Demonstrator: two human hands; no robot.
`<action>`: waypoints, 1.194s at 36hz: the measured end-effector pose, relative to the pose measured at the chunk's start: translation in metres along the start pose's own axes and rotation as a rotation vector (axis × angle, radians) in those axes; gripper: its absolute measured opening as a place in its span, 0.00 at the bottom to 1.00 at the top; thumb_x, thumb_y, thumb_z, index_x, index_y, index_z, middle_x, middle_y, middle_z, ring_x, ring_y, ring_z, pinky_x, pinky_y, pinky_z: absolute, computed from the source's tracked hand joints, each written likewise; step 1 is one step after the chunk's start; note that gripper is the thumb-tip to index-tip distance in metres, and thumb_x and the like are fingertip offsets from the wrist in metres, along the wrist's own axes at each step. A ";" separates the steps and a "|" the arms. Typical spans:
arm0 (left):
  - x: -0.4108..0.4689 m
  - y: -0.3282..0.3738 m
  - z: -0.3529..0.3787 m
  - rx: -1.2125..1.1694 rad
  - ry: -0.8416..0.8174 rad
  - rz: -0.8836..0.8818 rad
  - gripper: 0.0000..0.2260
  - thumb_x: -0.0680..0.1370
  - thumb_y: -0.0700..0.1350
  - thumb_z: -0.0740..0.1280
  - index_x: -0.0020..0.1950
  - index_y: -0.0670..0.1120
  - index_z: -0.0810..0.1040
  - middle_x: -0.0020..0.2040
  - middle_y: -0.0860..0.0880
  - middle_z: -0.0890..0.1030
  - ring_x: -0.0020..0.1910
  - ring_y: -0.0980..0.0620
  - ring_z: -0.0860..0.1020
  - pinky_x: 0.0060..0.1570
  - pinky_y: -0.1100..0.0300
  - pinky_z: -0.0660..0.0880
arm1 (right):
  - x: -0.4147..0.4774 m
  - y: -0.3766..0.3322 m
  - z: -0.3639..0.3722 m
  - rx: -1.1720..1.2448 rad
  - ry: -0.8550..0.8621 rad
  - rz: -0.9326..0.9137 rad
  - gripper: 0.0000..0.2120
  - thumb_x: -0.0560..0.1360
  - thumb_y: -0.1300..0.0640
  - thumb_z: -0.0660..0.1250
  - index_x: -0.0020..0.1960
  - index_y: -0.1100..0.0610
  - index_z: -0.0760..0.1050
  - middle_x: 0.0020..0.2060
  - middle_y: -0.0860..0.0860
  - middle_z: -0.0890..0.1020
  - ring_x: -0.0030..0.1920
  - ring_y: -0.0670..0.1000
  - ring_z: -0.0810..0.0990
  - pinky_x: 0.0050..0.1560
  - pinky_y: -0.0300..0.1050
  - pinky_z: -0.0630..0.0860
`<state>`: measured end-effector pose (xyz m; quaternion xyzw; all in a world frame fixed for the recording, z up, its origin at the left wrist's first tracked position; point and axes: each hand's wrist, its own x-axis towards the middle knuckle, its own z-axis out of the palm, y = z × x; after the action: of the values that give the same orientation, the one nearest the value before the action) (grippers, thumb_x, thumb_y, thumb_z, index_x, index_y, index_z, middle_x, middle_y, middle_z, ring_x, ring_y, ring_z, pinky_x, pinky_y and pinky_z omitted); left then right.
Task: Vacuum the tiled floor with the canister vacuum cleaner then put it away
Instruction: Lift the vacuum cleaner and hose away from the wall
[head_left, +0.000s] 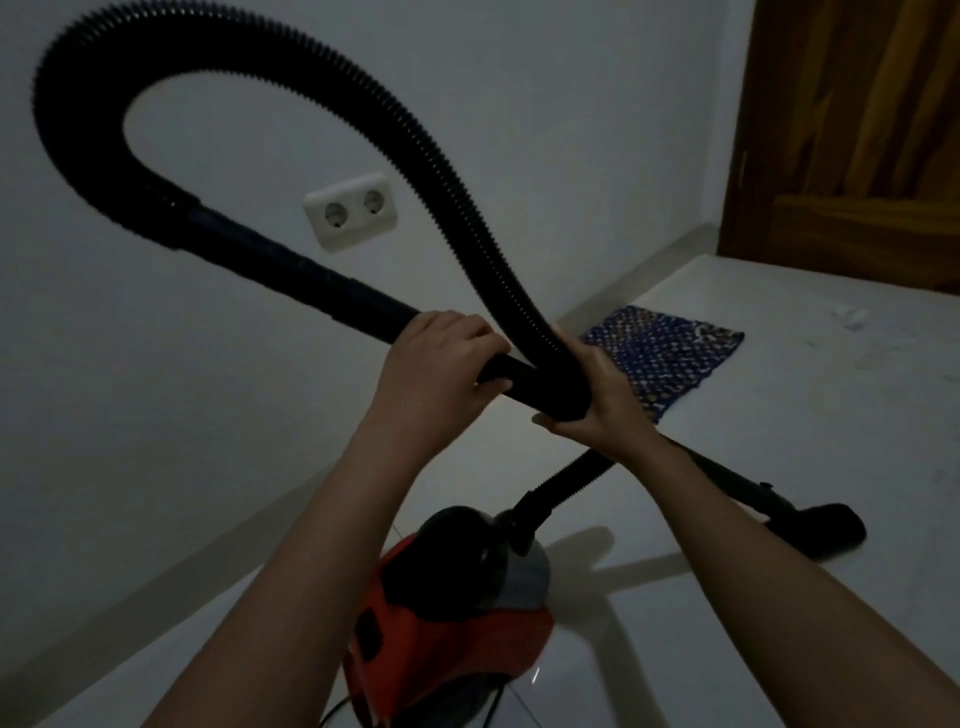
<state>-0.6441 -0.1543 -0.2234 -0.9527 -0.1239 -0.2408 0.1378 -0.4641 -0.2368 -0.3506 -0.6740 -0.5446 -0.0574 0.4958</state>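
The wand (524, 382), stiff and light by my judgement, slanted from ten o'clock to its head (826, 525) on the floor (779, 374) at four, my left hand (441, 358) and right hand (597, 400) both curled round its middle, the springy hose (260, 67) looping to the canister (457, 618) at six.

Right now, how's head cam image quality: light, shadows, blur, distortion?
Head view: dim, underexposed, tilted. Red canister vacuum casts a soft shadow on the white tiled floor. Black ribbed hose loop blurred. Left hand and right hand, gripping the black rigid tube, read clearly.
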 end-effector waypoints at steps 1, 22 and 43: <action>0.003 0.000 -0.001 0.016 -0.059 0.010 0.13 0.72 0.50 0.70 0.55 0.48 0.81 0.51 0.49 0.82 0.53 0.46 0.78 0.57 0.53 0.67 | -0.001 0.001 -0.001 0.001 -0.009 0.000 0.47 0.64 0.42 0.71 0.73 0.27 0.46 0.58 0.56 0.74 0.59 0.57 0.74 0.60 0.64 0.72; 0.032 0.022 0.009 0.106 -0.299 0.086 0.18 0.74 0.58 0.67 0.64 0.62 0.74 0.53 0.56 0.84 0.50 0.52 0.79 0.48 0.59 0.64 | -0.036 0.021 -0.034 -0.006 -0.009 -0.048 0.52 0.66 0.59 0.79 0.78 0.51 0.49 0.64 0.58 0.70 0.63 0.51 0.70 0.64 0.46 0.69; 0.032 0.025 0.001 0.075 -0.555 -0.150 0.17 0.72 0.62 0.67 0.59 0.59 0.77 0.53 0.54 0.82 0.50 0.51 0.79 0.47 0.57 0.75 | -0.046 0.025 -0.007 -0.020 -0.175 -0.034 0.26 0.77 0.57 0.66 0.74 0.57 0.66 0.63 0.55 0.76 0.60 0.55 0.74 0.62 0.45 0.66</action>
<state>-0.6091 -0.1722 -0.2135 -0.9646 -0.2357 0.0242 0.1156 -0.4596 -0.2715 -0.3905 -0.6720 -0.5964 -0.0120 0.4388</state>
